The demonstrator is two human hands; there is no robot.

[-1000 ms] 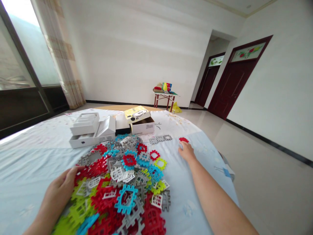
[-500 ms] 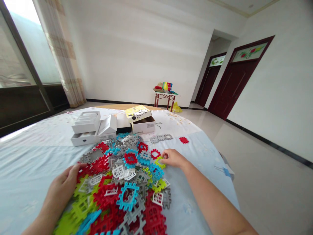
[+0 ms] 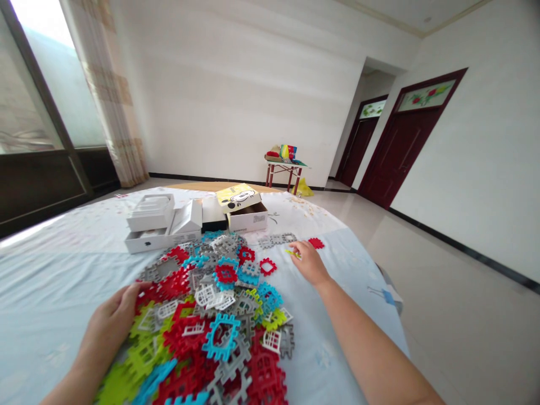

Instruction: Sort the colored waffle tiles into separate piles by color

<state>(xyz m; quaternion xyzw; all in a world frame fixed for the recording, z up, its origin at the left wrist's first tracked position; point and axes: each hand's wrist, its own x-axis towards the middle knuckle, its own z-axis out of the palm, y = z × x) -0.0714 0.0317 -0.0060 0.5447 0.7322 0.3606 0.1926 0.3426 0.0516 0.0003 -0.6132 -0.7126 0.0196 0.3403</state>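
Observation:
A heap of toothed plastic building pieces in red, blue, green, grey and white (image 3: pixel 221 336) covers the middle of the table. My right hand (image 3: pixel 310 262) is closed on a small yellow-green building piece (image 3: pixel 292 254), pinched at the fingertips and seen nearly edge-on. It is just above the cloth, beyond the heap's right side. A red square piece (image 3: pixel 316 243) lies beyond it, with a row of grey pieces (image 3: pixel 277 241) to its left. My left hand (image 3: pixel 116 311) rests at the heap's left edge, fingers stretched towards red pieces (image 3: pixel 169 286); some fingertips are hidden.
White boxes (image 3: pixel 151 211) are stacked behind the heap, beside a box with a yellow lid (image 3: pixel 239 196). A pale blue and white cloth (image 3: pixel 354 292) covers the round table. Farther back, a small table (image 3: pixel 287 164) holds colourful items near the wall.
My right hand has lifted the yellow-green piece off the heap's right edge and carried it away, slightly right, towards the grey row and red square. My left hand stays put.

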